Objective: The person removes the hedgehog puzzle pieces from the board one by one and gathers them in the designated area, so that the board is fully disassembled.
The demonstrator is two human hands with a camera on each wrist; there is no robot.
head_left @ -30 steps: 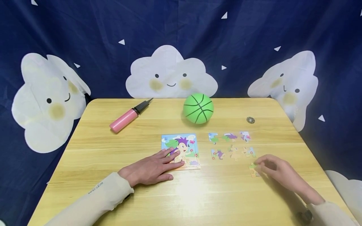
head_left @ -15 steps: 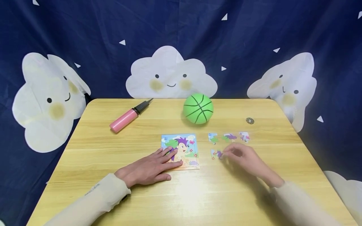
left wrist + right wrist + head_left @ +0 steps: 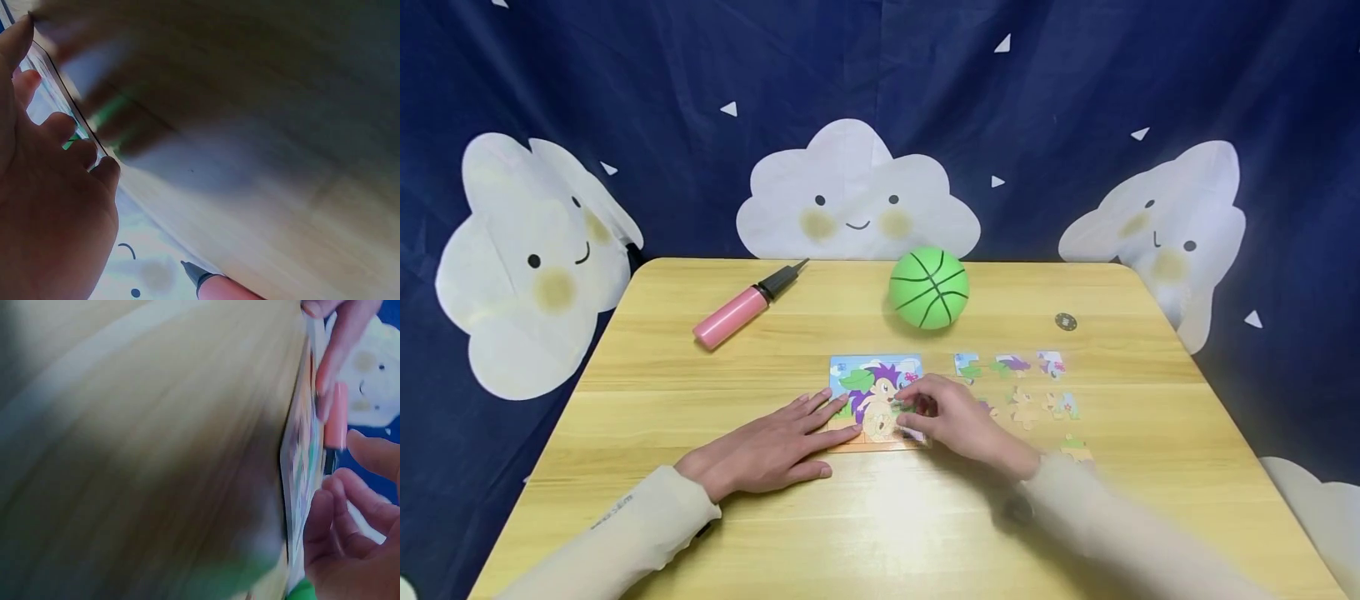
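Observation:
A square puzzle board point(image 3: 842, 364) with a purple-spined hedgehog under a leaf lies mid-table in the head view. My left hand point(image 3: 767, 446) rests palm down with spread fingers, its fingertips on the board's left part. Over the board's right side is my right hand point(image 3: 958, 421), thumb and fingers bent and apart. The right wrist view shows nothing between the right thumb and fingers point(image 3: 322, 515), which are close to the board's surface. Several loose puzzle pieces point(image 3: 1013, 364) lie in rows to the right; the right hand and sleeve hide some of them.
A green ball point(image 3: 929, 288) with black lines stands at the back. Back left lies a pink hand pump point(image 3: 733, 315) with a black nozzle. A dark round token point(image 3: 1066, 321) is at the right. A blue cloud-print curtain point(image 3: 685, 100) hangs behind the table.
My right hand has travelled left, from a loose piece at the lower right, across the other pieces to the board. My left hand has slid slightly left, uncovering more of the picture.

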